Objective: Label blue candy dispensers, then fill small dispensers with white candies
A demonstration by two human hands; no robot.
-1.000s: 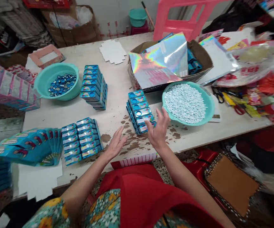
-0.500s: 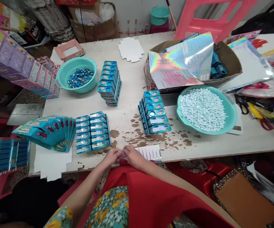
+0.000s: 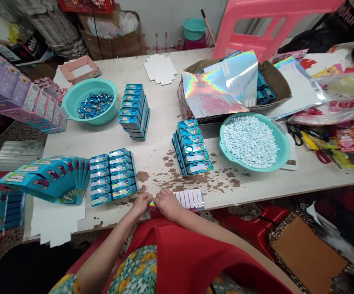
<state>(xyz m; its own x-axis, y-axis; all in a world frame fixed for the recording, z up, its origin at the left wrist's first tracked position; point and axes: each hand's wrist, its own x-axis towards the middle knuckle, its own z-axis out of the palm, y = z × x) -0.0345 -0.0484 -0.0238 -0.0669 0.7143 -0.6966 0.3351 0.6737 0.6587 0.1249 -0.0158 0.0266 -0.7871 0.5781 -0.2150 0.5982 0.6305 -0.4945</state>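
Note:
At the table's front edge a shiny sheet of stickers (image 3: 192, 199) with pale strips lies partly under my right hand (image 3: 167, 204). My right fingers are closed on its left part, where a shiny, colourful edge shows. Just to the left, my left hand (image 3: 141, 203) is pinched at the sheet's left end; what its fingertips hold is too small to make out. Left of my hands stands a double row of blue tins (image 3: 112, 173) with pale strips on their edges. Beyond my right hand, another row of blue tins (image 3: 193, 149) sits in a tray.
A turquoise basin (image 3: 255, 165) of pale candies stands right, another basin (image 3: 94, 118) of blue tins' round shiny pieces left. A third tin stack (image 3: 134, 110) is mid-table. Fanned blue cartons (image 3: 48, 175) lie left. A cardboard box (image 3: 278, 81) with shiny sheets stands behind.
My hands have drawn slightly apart, and the pinkish bit seen between my fingertips no longer shows there. The whole view has shifted, so the table things sit farther left.

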